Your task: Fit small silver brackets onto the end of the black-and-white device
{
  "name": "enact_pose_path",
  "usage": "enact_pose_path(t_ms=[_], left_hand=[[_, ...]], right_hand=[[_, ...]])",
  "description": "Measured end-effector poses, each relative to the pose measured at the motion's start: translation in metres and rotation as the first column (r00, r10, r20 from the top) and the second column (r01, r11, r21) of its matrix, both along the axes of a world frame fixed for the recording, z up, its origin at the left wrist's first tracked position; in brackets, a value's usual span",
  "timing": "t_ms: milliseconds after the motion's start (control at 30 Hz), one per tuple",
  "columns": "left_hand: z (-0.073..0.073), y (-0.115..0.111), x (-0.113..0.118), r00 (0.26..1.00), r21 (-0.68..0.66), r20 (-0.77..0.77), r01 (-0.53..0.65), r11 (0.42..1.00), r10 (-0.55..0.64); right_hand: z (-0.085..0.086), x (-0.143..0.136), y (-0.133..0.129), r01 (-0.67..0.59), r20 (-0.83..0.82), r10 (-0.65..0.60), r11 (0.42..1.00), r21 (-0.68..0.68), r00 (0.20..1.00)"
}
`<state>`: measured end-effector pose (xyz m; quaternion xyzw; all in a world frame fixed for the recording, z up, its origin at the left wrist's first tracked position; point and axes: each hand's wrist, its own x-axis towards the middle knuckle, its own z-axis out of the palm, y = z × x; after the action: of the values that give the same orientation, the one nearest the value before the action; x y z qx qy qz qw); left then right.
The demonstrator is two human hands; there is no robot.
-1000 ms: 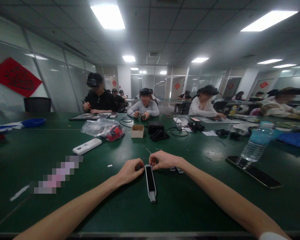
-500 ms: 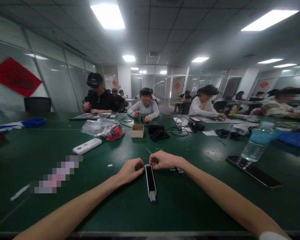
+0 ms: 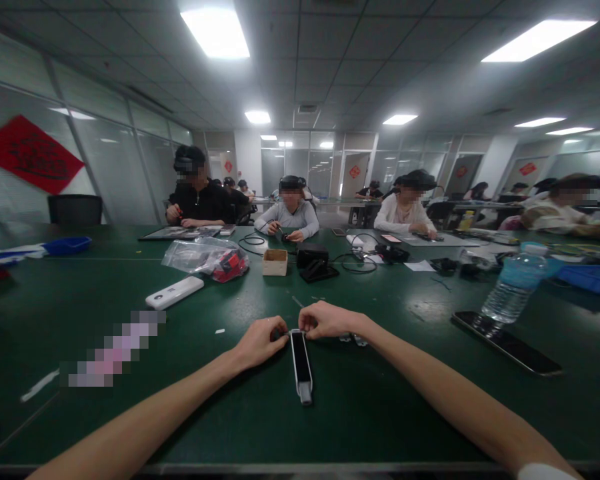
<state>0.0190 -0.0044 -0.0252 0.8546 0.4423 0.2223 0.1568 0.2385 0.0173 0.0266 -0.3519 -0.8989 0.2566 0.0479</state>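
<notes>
A slim white scanning pen [image 3: 301, 363] with a long black screen lies on the green table, its grey tip toward me. My left hand [image 3: 263, 340] is closed, thumb and fingertips pinched at the left corner of the pen's far end. At the right corner of that end, my right hand [image 3: 327, 320] is bent over with its fingers closed too. Whether a small part sits between the fingertips is hidden. Small pale pieces [image 3: 361, 340] rest beneath my right wrist.
A white case [image 3: 175, 293] lies to the left, near a plastic bag [image 3: 200, 259]. Ahead stand a small cardboard box [image 3: 275, 263] and a black stand [image 3: 313, 260]. On the right, a water bottle [image 3: 517, 283] stands by a phone [image 3: 507, 343]. Several people sit across the table.
Both my hands and the pen have stayed in place. Across the table on the right, a person in white has shifted their hands slightly to the left.
</notes>
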Motion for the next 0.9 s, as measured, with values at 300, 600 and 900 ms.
enact_pose_path(t_ms=[300, 600, 900], left_hand=[[-0.0004, 0.0004, 0.0003, 1.0, 0.013, 0.004, 0.0, 1.0, 0.0], [-0.0038, 0.0031, -0.001, 1.0, 0.026, -0.009, 0.004, 1.0, -0.004], [-0.0045, 0.0033, -0.0013, 1.0, 0.025, 0.003, 0.005, 1.0, -0.005]], right_hand=[[-0.0047, 0.0012, 0.0039, -0.001, -0.007, 0.001, 1.0, -0.005, 1.0], [-0.0002, -0.0016, -0.0005, 0.008, 0.023, -0.009, 1.0, 0.018, 1.0], [-0.0017, 0.0001, 0.0017, -0.003, 0.02, 0.002, 1.0, 0.03, 1.0]])
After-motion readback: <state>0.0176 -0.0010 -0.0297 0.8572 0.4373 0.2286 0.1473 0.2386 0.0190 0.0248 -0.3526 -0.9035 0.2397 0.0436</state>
